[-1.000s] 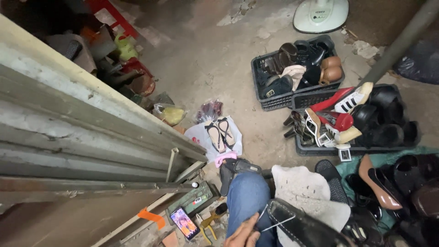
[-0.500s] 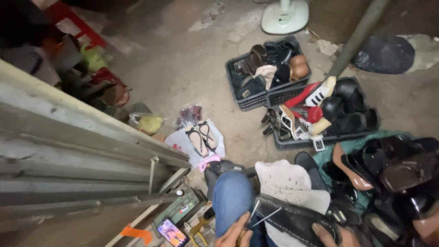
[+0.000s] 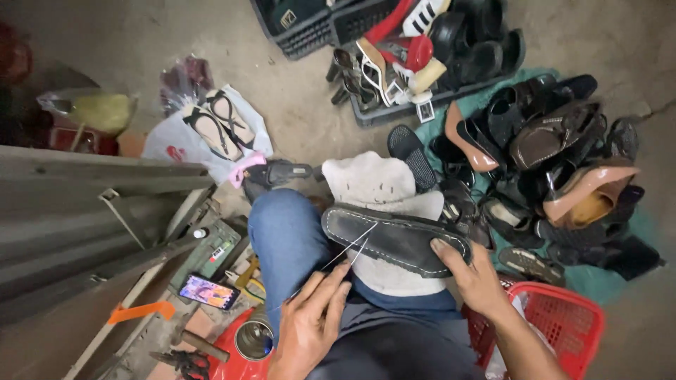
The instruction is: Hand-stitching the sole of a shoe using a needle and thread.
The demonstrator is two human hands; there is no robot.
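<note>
**Sole on the knee, thread drawn tight**

A black shoe sole (image 3: 398,239) lies across the person's lap, resting on a whitish cloth (image 3: 377,190) spread over the knee of the blue jeans (image 3: 289,239). Pale stitches run along the sole's rim. The right hand (image 3: 479,278) grips the sole's nearer end, thumb on top and fingers wrapped under it. The left hand (image 3: 310,327) sits lower, just beside the thigh, its fingers (image 3: 338,292) pinched narrow on a thin pale thread (image 3: 348,250) that runs taut up to the sole's middle; whether a needle is also in that pinch cannot be told.

On the floor to the right of the lap stands a red plastic basket (image 3: 570,324), touching the right forearm. Beyond it a heap of dark and tan shoes (image 3: 556,155) lies on a green sheet, and farther off a black crate (image 3: 394,49) holds more shoes, red and white ones among them. To the left of the knee a pair of strappy sandals (image 3: 218,123) rests on a white plastic bag. Near the left hand, on the floor, lie a lit phone (image 3: 209,290), a round metal tin (image 3: 255,340) and a hammer (image 3: 201,345), beside grey metal sheeting (image 3: 77,204).
</note>
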